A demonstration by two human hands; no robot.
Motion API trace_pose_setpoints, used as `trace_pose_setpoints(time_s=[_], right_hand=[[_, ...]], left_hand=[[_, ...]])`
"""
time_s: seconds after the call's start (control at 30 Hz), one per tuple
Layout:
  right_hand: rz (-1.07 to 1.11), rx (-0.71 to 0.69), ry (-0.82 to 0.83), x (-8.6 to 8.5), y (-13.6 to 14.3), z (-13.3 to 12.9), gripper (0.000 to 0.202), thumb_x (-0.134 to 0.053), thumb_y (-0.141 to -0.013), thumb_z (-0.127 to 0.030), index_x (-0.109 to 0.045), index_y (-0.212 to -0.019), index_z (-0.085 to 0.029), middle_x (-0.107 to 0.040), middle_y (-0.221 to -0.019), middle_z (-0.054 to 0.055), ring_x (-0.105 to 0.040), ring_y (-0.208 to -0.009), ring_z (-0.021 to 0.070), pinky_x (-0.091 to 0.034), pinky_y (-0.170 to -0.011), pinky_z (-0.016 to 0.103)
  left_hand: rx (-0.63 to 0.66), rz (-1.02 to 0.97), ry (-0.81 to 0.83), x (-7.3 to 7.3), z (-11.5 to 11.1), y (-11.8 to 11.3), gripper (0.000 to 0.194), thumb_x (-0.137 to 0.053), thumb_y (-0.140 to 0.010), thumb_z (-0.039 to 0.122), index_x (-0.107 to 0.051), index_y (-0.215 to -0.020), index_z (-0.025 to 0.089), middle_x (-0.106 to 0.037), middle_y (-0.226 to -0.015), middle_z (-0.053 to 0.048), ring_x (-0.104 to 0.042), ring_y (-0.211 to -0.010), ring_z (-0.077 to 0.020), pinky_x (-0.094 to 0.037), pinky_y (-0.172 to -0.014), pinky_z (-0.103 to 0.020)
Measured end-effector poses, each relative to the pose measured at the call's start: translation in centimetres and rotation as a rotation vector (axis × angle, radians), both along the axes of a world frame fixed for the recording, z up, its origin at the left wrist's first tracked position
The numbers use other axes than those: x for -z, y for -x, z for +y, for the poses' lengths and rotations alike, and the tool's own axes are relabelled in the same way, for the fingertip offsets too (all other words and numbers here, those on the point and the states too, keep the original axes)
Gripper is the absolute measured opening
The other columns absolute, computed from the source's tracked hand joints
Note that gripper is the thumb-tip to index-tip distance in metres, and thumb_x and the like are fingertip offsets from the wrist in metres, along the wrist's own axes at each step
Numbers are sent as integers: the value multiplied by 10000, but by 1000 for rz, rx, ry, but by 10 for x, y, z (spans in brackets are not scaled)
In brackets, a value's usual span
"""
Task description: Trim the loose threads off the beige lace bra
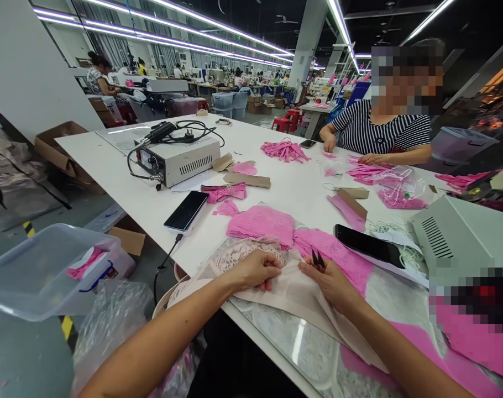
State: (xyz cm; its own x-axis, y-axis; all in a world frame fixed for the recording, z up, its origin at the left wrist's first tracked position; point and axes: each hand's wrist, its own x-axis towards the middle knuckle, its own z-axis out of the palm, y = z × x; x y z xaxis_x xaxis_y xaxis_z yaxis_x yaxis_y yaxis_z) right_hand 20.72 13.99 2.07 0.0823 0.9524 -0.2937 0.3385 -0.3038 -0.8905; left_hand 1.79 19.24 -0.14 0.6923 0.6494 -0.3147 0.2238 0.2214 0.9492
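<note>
A pale beige fabric piece point(284, 287) with a lace panel point(239, 255) lies over the near table edge in front of me. My left hand point(262, 270) is closed on the fabric beside the lace, fingertips pinched together. My right hand point(324, 279) pinches the same fabric between thumb and finger. It also carries small black thread snips point(318, 258), whose blades point up out of the fist; their handles are hidden in the palm. Just beyond both hands lie pink lace pieces point(262, 224), stacked flat.
A grey control box point(193, 157) with coiled cable stands back left. A phone point(187, 211) and a dark phone point(370, 246) lie either side of the pink lace. Across the table a person in a striped top point(380, 132) handles pink straps. A clear bin point(48, 271) is at left.
</note>
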Motion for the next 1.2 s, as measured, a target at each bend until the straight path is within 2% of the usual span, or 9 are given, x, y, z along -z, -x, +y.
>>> trace_pose_setpoints(time_s=[0.17, 0.3, 0.37, 0.47, 0.53, 0.67, 0.83, 0.97, 1.2], right_hand=[[-62, -55, 26, 3, -5, 0, 417, -559, -676, -595, -459, -618, -195, -389, -562, -41, -348, -534, 113, -273, -494, 255], [-153, -91, -7, 7, -9, 2, 383, -553, -682, -550, -473, -598, -185, -389, -560, -37, -347, -547, 116, -268, -505, 256], [-192, -106, -30, 7, -10, 2, 378, -545, -689, -536, -442, -569, -193, -369, -544, -42, -338, -542, 115, -263, -506, 255], [-227, -138, -64, 5, -10, 2, 383, -510, -712, -542, -412, -564, -203, -353, -544, -46, -331, -534, 114, -258, -500, 252], [-247, -158, -80, 4, -9, 3, 378, -473, -733, -547, -409, -584, -206, -354, -559, -46, -331, -534, 115, -261, -496, 251], [-322, -155, -96, 5, -9, 3, 376, -448, -735, -543, -370, -575, -212, -329, -555, -44, -316, -533, 117, -246, -493, 254], [-404, -177, -125, 8, -10, 2, 360, -425, -744, -514, -347, -562, -213, -315, -541, -45, -316, -526, 114, -242, -487, 250], [-477, -177, -151, 10, -10, 1, 361, -413, -747, -490, -302, -537, -218, -292, -514, -50, -303, -505, 107, -234, -474, 243], [-660, -180, -208, 16, -10, -1, 316, -438, -765, -423, -380, -543, -206, -406, -498, -28, -371, -496, 127, -242, -498, 261]], left_hand=[[-56, 58, -186, 2, -9, -4, 97, -546, -729, 160, -561, -825, 147, -544, -612, 31, -508, -408, -100, -376, -394, -199], [-158, 85, -485, 4, -23, -2, 122, -613, -721, 116, -596, -836, 154, -577, -840, -35, -567, -711, -152, -450, -646, -263], [-126, 84, -752, 8, -33, 2, 67, -557, -805, 148, -616, -836, 158, -572, -874, -57, -551, -788, -171, -435, -698, -280], [8, 99, -1293, 16, -46, 12, 156, -465, -894, 189, -617, -885, 153, -576, -808, -57, -523, -713, -170, -411, -630, -287], [71, 130, -1500, 20, -52, 18, 129, -472, -884, 148, -600, -903, 143, -568, -776, -46, -497, -692, -175, -398, -619, -305], [154, 169, -1535, 20, -58, 25, 110, -485, -870, 108, -574, -923, 143, -561, -775, -35, -482, -710, -177, -393, -639, -316], [81, 226, -1454, 18, -63, 23, 140, -551, -875, 229, -560, -982, 139, -581, -847, -48, -503, -769, -196, -404, -681, -332], [132, 234, -1458, 22, -65, 23, 130, -473, -873, 99, -577, -911, 167, -574, -819, -39, -495, -745, -180, -391, -671, -322], [106, 145, -1461, 26, -69, 31, 222, -440, -864, 82, -565, -1037, 143, -603, -1155, -82, -535, -960, -209, -441, -832, -355]])
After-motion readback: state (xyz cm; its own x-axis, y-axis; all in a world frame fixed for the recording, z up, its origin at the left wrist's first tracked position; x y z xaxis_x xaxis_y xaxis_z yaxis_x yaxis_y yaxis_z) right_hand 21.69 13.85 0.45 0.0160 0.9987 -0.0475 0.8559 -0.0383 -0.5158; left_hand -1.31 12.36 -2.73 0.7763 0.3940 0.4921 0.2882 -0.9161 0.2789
